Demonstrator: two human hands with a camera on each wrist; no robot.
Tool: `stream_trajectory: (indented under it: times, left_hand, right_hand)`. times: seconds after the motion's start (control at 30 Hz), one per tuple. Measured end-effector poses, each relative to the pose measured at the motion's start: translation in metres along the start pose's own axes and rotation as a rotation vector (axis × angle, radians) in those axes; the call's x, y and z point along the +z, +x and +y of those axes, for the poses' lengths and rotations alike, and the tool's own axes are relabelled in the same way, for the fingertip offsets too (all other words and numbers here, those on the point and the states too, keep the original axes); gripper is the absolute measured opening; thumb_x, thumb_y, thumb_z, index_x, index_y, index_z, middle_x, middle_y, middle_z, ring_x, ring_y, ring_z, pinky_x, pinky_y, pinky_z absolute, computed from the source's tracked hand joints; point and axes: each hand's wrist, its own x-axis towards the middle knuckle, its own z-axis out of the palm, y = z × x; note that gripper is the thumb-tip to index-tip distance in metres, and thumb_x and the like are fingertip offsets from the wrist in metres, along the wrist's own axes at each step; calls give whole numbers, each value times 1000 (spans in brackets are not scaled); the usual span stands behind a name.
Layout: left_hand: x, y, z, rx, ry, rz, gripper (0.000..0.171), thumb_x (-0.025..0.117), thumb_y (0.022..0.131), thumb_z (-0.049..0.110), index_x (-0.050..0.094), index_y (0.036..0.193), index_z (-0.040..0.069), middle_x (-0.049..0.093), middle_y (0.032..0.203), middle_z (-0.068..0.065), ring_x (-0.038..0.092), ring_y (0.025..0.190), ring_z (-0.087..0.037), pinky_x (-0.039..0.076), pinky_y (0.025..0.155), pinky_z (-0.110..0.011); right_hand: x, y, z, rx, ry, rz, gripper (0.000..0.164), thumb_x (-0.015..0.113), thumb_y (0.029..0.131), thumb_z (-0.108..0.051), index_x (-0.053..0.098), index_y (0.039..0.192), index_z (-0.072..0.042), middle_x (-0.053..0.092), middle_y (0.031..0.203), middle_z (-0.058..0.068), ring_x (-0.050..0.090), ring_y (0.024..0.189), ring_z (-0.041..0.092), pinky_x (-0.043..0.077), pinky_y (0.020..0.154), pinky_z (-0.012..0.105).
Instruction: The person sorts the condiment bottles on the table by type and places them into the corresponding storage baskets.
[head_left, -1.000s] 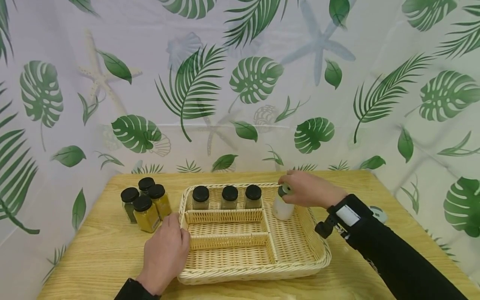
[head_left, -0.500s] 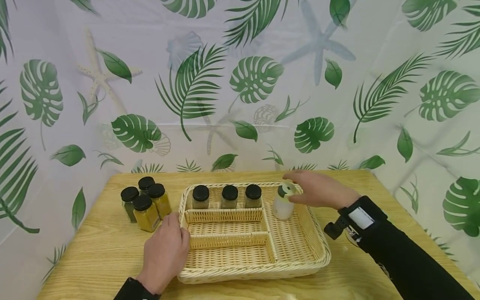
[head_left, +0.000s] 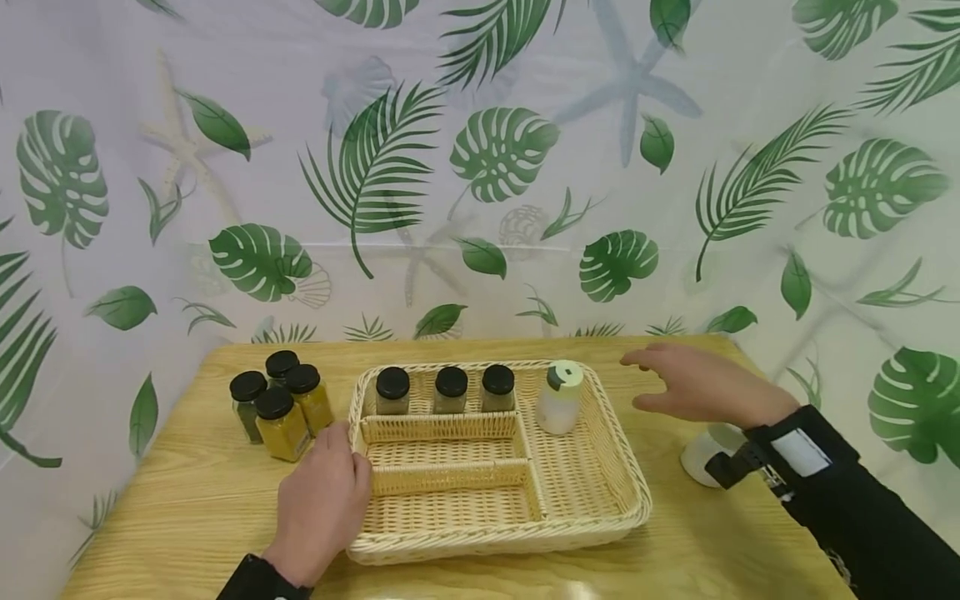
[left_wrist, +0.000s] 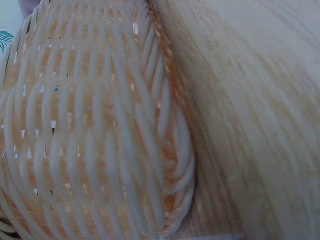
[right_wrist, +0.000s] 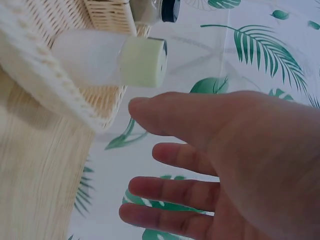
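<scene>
Bottle (head_left: 558,407), white, cylindrical, pale-green-capped, upright in right compartment of cream rectangular wicker basket (head_left: 495,540). Right hand (head_left: 705,387) apart from it, fingers loose, holding nothing; left hand (head_left: 322,504) grips basket's left rim.

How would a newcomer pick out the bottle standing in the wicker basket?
On the wooden table, find the divided wicker basket. In its long right-hand compartment, towards the back, stands a whitish bottle. Its pale green cap sets it apart from the three black-lidded jars to its left.
</scene>
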Motion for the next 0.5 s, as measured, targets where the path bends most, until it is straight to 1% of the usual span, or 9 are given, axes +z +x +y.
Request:
stream_trajectory:
  times: [0.13,0.27,0.4,0.5]
  left_hand:
    - [-4,0,0,-6,-1,-20,44,44,100,21,52,133,-6,63,119,-24,67,75,-32,45,48,-40]
    - [-5,-1,1,-11,-5,-37,45,42,100,21,51,135,-7,62,119,-24,67,76,-32,45,49,-39]
    - [-5,-1,2,-11,-2,-35,45,42,100,20,51,135,-7,62,118,-24,66,75,-32,45,49,-39]
    - [-4,-1,2,-8,2,-31,44,42,100,20,52,134,-7,63,115,-23,65,73,-31,44,48,-39]
  right_hand:
    - [0,-14,10,62,19,-55,56,71,91,-38,61,137,-8,61,135,20,59,122,40,51,94,56]
    - [-1,-28,22,103,32,-73,57,70,92,-40,60,138,-9,58,138,23,56,124,44,51,92,58]
    - [-1,-38,36,113,36,-74,59,72,90,-40,60,137,-6,61,134,23,59,119,42,54,86,53]
    - [1,-43,45,126,48,-92,58,73,89,-37,62,134,-2,62,130,24,63,112,38,56,80,47]
